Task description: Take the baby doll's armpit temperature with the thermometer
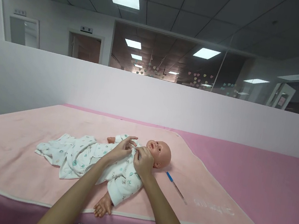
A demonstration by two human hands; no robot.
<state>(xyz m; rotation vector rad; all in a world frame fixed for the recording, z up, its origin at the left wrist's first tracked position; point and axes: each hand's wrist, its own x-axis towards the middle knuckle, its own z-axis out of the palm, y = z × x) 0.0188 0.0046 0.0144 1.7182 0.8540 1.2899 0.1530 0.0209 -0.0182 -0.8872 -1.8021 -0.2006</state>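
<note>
A baby doll (159, 153) lies on its back with its head to the right. It wears a white baby gown (79, 155) with a small green and brown print, spread out to the left. At the neckline, my left hand (122, 150) pinches the cloth between thumb and finger while other fingers stretch out. Close beside it, my right hand (144, 161) is closed on the gown's collar, just below the doll's chin. My fingers partly hide what lies between them. One doll hand (103, 205) sticks out of a sleeve near the front edge.
Under the doll is a peach blanket (14, 166) with a pale border, over a pink table cover (276, 194). A thin stick with a blue end (176, 187) lies right of the doll's head. A white low wall (168, 102) with glass above stands behind.
</note>
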